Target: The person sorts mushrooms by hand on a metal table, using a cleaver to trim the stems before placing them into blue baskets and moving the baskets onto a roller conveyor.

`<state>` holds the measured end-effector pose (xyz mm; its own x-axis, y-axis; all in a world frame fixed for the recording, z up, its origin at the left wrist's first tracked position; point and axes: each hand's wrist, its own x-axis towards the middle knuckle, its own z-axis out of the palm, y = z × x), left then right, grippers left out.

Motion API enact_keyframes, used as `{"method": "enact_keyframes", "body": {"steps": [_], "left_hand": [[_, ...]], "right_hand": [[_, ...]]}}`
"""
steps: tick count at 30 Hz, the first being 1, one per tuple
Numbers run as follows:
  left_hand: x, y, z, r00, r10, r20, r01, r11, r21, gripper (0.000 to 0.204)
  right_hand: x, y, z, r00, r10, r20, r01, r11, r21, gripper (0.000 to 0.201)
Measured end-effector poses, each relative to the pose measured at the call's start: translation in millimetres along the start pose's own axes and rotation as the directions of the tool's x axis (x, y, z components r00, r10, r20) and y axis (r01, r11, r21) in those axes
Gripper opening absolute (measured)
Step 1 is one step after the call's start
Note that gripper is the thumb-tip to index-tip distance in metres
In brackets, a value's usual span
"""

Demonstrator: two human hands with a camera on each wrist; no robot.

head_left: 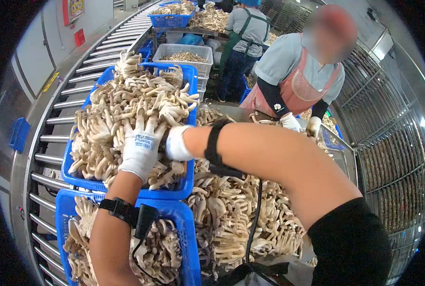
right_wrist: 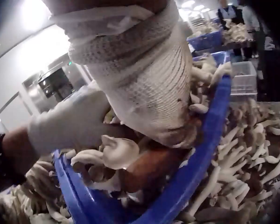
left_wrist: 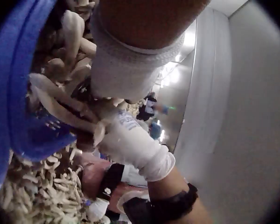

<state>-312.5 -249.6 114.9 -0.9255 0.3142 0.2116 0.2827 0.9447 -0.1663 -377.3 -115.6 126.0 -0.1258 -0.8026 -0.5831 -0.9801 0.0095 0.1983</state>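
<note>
Two white-gloved hands are at the blue crate [head_left: 191, 88] heaped with pale, long-stemmed mushrooms [head_left: 112, 114]. My left hand [head_left: 143, 145] lies palm down on the heap in the head view, its straight fingers spread over the stems. Close beside it, my right hand [head_left: 176, 143] reaches in at the crate's right side. The right wrist view shows the right glove [right_wrist: 144, 88] pointing down inside the blue rim, stained brown near the fingertips, with a pale mushroom [right_wrist: 119, 151] next to it. Its fingers are mostly hidden, so I cannot tell whether they grip anything.
A second blue crate [head_left: 188, 229] of mushrooms stands nearer me, both crates on a roller conveyor [head_left: 45, 178]. Loose mushrooms [head_left: 236, 224] cover the table at right. Across it stands a person in a pink apron [head_left: 298, 90]. Clear bins [head_left: 205, 52] are behind the crate.
</note>
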Motion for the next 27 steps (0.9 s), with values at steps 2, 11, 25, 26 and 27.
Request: {"method": "enact_keyframes", "body": {"steps": [2, 11, 25, 26, 27], "left_hand": [[-17.1, 6.3, -16.4, 0.981, -0.006, -0.191, -0.004, 0.998, -0.055, 0.07], [-76.1, 13.5, -25.7, 0.92, -0.392, 0.002, 0.056, 0.126, -0.99, 0.041], [-78.1, -12.7, -97.9, 0.698, -0.714, 0.05, 0.416, 0.348, -0.84, 0.051], [-80.1, -10.8, -91.5, 0.68, -0.732, -0.039, 0.42, 0.432, -0.798, 0.058], [-88.8, 1.2, -99.1, 0.65, -0.751, -0.117, 0.396, 0.465, -0.792, 0.065]], "right_hand": [[-11.2, 8.6, -10.0, 0.987, 0.056, 0.151, -0.063, 0.997, 0.048, 0.028], [-39.2, -5.6, -31.6, 0.913, 0.338, -0.231, -0.142, 0.79, 0.597, 0.046], [-184.0, -62.1, -94.7, 0.779, 0.426, -0.459, -0.112, 0.816, 0.568, 0.033], [-198.9, -67.9, -86.0, 0.725, 0.457, -0.516, -0.138, 0.829, 0.541, 0.036], [-217.9, -82.7, -70.8, 0.574, 0.362, -0.734, -0.067, 0.915, 0.398, 0.036]]}}
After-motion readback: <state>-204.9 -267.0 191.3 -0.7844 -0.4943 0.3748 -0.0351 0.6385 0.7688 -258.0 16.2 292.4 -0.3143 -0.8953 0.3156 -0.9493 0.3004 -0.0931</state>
